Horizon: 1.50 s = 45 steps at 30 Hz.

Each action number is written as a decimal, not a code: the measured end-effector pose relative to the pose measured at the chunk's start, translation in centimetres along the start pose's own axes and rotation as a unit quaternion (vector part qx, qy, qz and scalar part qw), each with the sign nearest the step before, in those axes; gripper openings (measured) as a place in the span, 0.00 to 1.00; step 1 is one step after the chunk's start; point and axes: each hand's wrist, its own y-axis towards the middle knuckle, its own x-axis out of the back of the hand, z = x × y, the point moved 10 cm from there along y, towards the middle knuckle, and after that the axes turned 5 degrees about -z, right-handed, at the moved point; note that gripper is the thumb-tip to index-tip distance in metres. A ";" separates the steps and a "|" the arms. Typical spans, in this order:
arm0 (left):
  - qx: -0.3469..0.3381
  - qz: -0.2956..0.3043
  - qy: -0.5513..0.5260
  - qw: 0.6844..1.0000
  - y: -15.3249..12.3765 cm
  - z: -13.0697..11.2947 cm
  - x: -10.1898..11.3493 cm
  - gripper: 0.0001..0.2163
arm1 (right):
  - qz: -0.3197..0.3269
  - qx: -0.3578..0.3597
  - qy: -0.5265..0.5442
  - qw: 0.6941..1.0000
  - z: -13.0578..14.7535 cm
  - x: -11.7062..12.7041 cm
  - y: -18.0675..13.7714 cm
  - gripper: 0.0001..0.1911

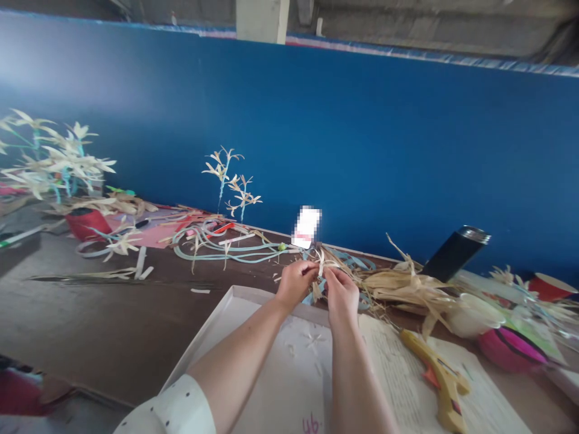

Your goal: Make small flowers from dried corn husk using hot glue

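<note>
Above the far edge of a shallow white cardboard tray [194,357], both my hands meet around a small flower of pale dried husk strips [321,263]. My left hand [296,283] pinches it from the left, thumb and fingers closed. From the other side, my right hand [342,292] is closed on it too, fingertips close to the left ones. Just behind is an upright phone [307,226], its screen blurred. Light blue ribbon [357,259] lies behind the hands. Small pale husk scraps [312,340] lie in the tray.
To the right are dried husks [402,286], a leaning black flask [455,256], a yellow glue gun [436,377] on papers and a pink pouch [513,349]. Blue cord [235,259] and finished husk flowers [67,160] sit left. A blue wall [384,144] rises behind the table.
</note>
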 end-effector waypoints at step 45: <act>-0.118 -0.050 0.105 0.986 -0.5 -1.4 0.9 0.06 | 0.001 0.025 -0.040 0.999 0.5 0.0 -0.6 0.17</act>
